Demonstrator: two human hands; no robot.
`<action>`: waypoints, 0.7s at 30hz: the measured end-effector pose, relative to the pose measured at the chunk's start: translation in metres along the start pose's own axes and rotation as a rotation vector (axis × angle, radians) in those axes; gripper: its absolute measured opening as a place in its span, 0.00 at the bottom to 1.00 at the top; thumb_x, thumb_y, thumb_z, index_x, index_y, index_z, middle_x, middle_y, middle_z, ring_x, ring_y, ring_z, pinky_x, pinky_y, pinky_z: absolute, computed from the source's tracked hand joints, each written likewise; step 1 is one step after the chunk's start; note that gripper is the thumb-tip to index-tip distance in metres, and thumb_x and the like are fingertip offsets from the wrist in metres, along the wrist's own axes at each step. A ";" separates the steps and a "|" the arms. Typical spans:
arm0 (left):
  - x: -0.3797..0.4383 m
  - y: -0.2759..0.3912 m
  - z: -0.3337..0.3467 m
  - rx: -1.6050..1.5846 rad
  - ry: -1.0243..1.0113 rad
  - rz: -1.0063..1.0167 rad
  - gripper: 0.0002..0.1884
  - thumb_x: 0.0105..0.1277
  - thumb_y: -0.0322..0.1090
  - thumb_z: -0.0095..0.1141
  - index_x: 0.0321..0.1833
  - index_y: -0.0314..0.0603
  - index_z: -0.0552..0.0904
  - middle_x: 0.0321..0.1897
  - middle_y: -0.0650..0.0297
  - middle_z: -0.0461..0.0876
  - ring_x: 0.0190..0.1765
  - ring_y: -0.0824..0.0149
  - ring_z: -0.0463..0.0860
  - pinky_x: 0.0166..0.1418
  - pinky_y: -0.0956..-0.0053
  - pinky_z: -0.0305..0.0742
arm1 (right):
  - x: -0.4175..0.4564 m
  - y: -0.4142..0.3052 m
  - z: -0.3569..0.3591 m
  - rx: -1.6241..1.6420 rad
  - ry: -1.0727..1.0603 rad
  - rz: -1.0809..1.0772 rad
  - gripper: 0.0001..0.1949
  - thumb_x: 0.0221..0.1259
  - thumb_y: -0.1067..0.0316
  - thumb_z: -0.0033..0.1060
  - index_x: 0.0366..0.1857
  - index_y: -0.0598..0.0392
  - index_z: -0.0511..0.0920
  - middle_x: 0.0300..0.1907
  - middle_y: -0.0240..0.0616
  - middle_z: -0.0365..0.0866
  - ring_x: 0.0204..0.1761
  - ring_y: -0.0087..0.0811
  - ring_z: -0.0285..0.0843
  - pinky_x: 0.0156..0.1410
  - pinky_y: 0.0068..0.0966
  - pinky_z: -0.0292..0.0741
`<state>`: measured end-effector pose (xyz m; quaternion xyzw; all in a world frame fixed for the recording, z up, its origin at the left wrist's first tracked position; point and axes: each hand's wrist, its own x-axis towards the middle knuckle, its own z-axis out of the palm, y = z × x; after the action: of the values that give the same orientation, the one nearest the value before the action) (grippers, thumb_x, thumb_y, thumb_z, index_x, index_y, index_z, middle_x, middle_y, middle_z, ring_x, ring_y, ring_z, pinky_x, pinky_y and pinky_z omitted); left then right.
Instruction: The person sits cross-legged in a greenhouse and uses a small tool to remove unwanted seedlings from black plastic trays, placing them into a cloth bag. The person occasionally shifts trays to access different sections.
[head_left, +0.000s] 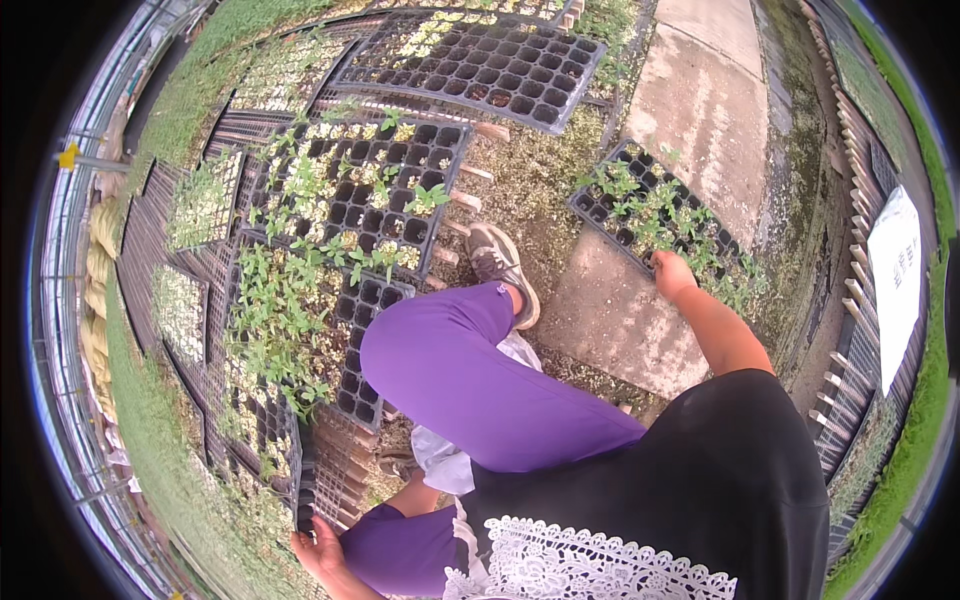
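My right hand (673, 276) grips the near edge of a black plastic seedling tray (634, 251) that carries green seedlings, held over the concrete path. Low at the left, my left hand (321, 541) has its fingers at the corner of another black seedling tray (300, 469), which looks tilted up on the bench edge. Between them, on the bench, lie a tray dense with seedlings (375, 360) and a partly filled tray (442, 217) with pale potting mix in some cells.
A large, mostly bare-celled tray (566, 97) lies farther along the wood and wire-mesh bench (337, 450). Concrete slabs (600, 322) form the walkway beside my shoe (499, 270). Across it stands another slatted bench (851, 405) with a white sheet (894, 285) bearing writing.
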<state>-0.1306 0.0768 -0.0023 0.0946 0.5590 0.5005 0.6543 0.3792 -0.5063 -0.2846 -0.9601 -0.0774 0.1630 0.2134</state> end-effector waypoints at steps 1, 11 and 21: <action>-0.005 -0.003 0.004 -0.012 0.011 -0.002 0.09 0.69 0.31 0.55 0.35 0.30 0.75 0.37 0.50 0.80 0.48 0.46 0.80 0.55 0.48 0.83 | 0.003 0.000 -0.001 -0.025 0.035 0.055 0.07 0.63 0.73 0.48 0.39 0.53 0.78 0.44 0.51 0.80 0.48 0.54 0.79 0.52 0.44 0.76; 0.027 0.002 -0.011 0.036 -0.087 0.076 0.16 0.72 0.44 0.55 0.50 0.41 0.69 0.54 0.49 0.70 0.47 0.52 0.80 0.54 0.47 0.82 | 0.018 -0.093 -0.061 0.339 0.256 -0.063 0.07 0.57 0.72 0.49 0.34 0.58 0.79 0.32 0.46 0.83 0.35 0.43 0.82 0.44 0.35 0.77; -0.032 -0.005 -0.018 -0.064 -0.228 0.210 0.13 0.73 0.39 0.53 0.50 0.37 0.73 0.45 0.55 0.75 0.45 0.60 0.80 0.52 0.52 0.83 | -0.093 -0.483 -0.164 0.536 -0.478 -0.784 0.08 0.62 0.74 0.48 0.38 0.58 0.80 0.29 0.31 0.82 0.34 0.20 0.78 0.39 0.19 0.72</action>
<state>-0.1384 0.0426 0.0081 0.1879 0.4519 0.5696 0.6603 0.3110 -0.1565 0.0922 -0.7068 -0.4327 0.2995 0.4728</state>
